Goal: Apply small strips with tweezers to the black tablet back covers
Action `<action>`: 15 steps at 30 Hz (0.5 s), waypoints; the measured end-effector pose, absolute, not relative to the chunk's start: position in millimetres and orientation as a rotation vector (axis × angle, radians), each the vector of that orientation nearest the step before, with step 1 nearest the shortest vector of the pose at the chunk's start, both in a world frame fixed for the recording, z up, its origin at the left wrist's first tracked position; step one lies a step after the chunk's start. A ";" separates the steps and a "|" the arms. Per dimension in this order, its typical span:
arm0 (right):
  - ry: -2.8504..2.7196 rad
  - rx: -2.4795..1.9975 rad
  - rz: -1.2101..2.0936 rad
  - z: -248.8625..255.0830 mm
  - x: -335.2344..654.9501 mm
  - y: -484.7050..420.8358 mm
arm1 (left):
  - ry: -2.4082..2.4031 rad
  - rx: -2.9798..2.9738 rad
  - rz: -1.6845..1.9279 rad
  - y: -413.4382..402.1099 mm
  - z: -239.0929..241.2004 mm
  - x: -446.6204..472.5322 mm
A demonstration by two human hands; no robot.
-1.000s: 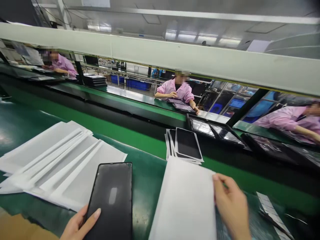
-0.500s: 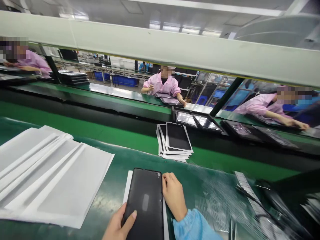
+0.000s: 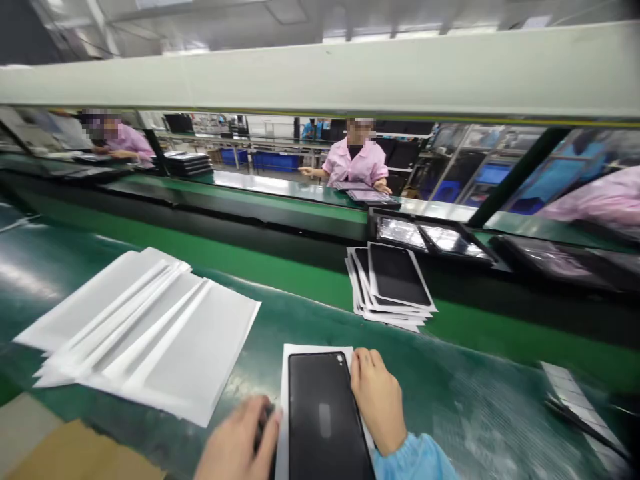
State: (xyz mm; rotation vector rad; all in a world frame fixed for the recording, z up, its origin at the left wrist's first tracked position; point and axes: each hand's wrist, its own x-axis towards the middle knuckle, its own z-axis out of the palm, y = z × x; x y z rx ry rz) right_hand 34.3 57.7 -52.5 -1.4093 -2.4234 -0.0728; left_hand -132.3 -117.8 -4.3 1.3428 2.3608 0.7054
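A black tablet-shaped panel (image 3: 325, 407), with a small camera mark in its top right corner, lies on a white sheet (image 3: 285, 380) at the bottom centre. My right hand (image 3: 379, 399), in a blue sleeve, has its fingers curled closed at the panel's upper right edge. Left of the sheet is my left hand (image 3: 239, 440), smeared by motion. Its thumb and fingers close on a dark, narrow-looking thing (image 3: 264, 427), mostly hidden, perhaps a panel seen edge-on.
White sheets (image 3: 175, 333) lie fanned on the green bench at left. Beyond my hands, black panels on white sheets (image 3: 397, 273) form a stack. Black frames (image 3: 433, 237) stand at the opposite bench, where people in pink work. A dark cable (image 3: 585, 420) lies at right; cardboard (image 3: 95, 453) shows lower left.
My left hand has moved left off the black panel, with a dark thing in its grip. More white sheet shows around the panel. The view has turned left; my right hand stays at the panel's edge.
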 end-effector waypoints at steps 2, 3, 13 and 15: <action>-2.449 -1.406 -0.164 -53.5 35.5 57.5 | 2.706 1.447 0.598 -117.1 13.0 -172.4; -2.463 -1.404 -0.215 -53.8 35.7 57.5 | 2.907 1.480 0.443 -116.9 18.3 -193.3; -2.051 -1.604 0.242 -46.8 9.2 47.4 | 3.192 1.527 0.258 -121.8 7.6 -265.9; -1.951 -1.561 0.419 -42.7 6.6 44.1 | 3.132 1.593 0.593 -124.7 18.0 -251.1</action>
